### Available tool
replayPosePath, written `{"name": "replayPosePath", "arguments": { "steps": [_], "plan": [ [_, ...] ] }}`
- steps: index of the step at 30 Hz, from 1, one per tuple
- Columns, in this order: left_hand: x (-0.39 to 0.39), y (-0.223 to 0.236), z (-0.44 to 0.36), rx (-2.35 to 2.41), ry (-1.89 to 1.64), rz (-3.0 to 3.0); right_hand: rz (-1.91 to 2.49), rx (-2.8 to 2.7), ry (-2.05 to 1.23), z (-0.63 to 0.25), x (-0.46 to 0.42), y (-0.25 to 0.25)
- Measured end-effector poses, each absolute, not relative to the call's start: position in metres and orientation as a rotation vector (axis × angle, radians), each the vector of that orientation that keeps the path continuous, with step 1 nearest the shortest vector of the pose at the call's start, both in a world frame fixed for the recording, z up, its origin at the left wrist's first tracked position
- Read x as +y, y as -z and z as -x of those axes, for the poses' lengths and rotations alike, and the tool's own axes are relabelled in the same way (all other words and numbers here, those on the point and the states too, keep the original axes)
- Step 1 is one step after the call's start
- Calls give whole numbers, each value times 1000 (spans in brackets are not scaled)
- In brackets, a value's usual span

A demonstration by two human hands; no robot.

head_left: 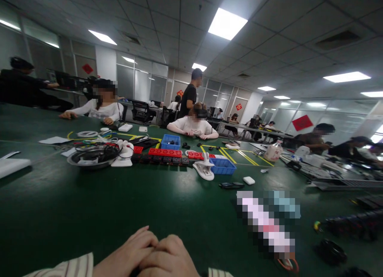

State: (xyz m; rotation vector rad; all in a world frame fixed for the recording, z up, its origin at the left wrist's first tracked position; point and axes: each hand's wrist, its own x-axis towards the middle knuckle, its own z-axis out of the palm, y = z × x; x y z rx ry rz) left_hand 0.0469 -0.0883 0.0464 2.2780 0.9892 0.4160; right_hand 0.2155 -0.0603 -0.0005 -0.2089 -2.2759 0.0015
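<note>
At the bottom edge of the head view, my left hand and my right hand are pressed together over the near side of the green table. The knuckles of both face up and the fingers curl inward, one left fingertip sticking up a little. Whatever may lie inside the fingers is hidden. Striped cuffs show at both wrists. Nearest on the right lies a long pinkish thing, blurred out by pixels. A white clip-like stand sits farther off, beside a blue bin.
Mid-table stand a metal bowl of cables, a row of red-and-black blocks, another blue bin, a white case and dark glasses. Black cable coils lie at right. Several people sit across the table; one stands.
</note>
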Motion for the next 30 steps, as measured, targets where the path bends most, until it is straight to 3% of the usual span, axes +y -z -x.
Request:
{"name": "replayPosePath", "arguments": {
  "steps": [3, 8, 13, 21, 24, 30],
  "plan": [
    [-87, -42, -45, 985, -405, -2307, 121, -2309, 32, -215, -60, -1],
    [-90, -25, -44, 1098, -572, -2350, 395, -2119, 23, -210, -58, 8],
    [-93, -35, -48, 1086, -499, -2401, 605, -2160, 47, -210, -51, 21],
    [-89, -40, -47, 1007, -385, -2405, 312, -2210, -14, -214, -63, -9],
    [-90, -31, -44, 1022, -492, -2413, 227, -2237, 16, -214, -67, -11],
    [-84, -6, -31, 984, -533, -2420, 609, -1911, -53, -209, -70, 8]
  ]
}}
